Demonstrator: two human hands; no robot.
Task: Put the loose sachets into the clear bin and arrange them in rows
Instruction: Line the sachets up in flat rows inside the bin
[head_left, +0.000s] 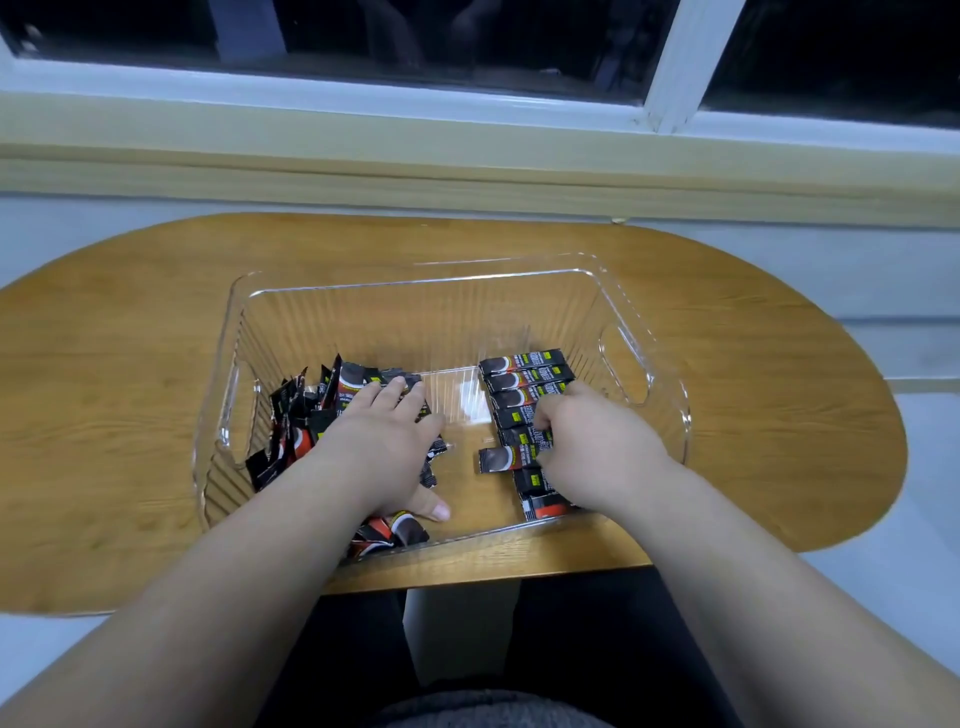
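clear bin (415, 306) on worktop (130, 338) | loose sachets (296, 415) heaped in bin's left half | row of sachets (524, 379) along right side | left hand (384, 441) flat on heap, fingers straight | right hand (587, 441) fingers curled, apparently pinching a row sachet

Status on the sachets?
Left hand flat on loose pile. Right hand pinching sachet at the row. All inside bin, nothing in the way.

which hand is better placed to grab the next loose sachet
Left: the left hand lies flat on the pile at the left of the bin, while the right hand pinches a sachet in the row.
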